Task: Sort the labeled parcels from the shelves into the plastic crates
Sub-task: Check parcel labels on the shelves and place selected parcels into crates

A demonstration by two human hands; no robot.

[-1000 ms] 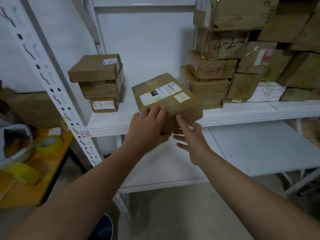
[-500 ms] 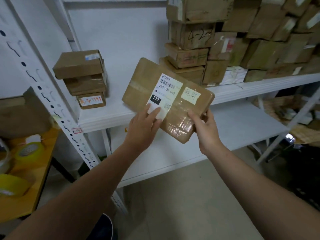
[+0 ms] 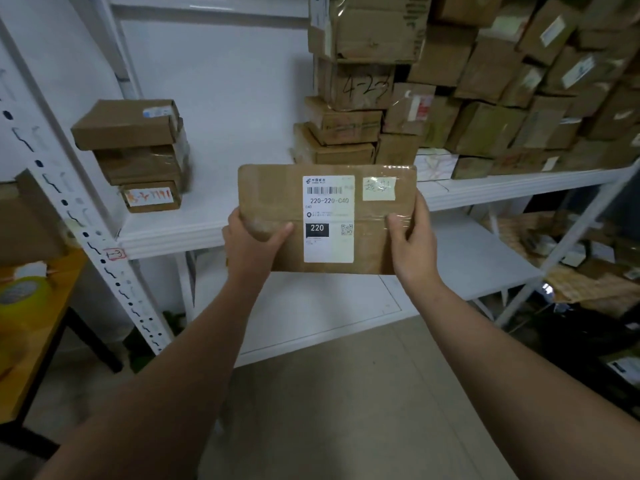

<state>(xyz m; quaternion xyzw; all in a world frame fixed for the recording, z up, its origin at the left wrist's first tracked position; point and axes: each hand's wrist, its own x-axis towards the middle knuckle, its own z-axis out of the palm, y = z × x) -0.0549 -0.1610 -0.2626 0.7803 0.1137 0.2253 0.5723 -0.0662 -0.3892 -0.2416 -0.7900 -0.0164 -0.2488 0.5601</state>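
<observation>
Parcel (image 3: pixel 325 220) held in mid-air at centre, face toward camera, in front of upper shelf (image 3: pixel 166 237) edge. Left hand (image 3: pixel 249 244) grips parcel's left edge, right hand (image 3: pixel 414 244) its right edge. On upper shelf, left: stack of three boxes (image 3: pixel 135 157), standing alone. On upper shelf, right: tall pile of boxes (image 3: pixel 467 98), running to frame edge. Lower shelf (image 3: pixel 311 306) beneath, behind forearms. Perforated upright (image 3: pixel 79 216) left of shelves. Table (image 3: pixel 31 358) further left, tape roll (image 3: pixel 20 296) on it.

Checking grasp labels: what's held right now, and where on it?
One labeled parcel, held by both hands at its short ends: left hand grips the left edge, thumb on the front face; right hand grips the right edge likewise. It's clear of the shelf.
</observation>
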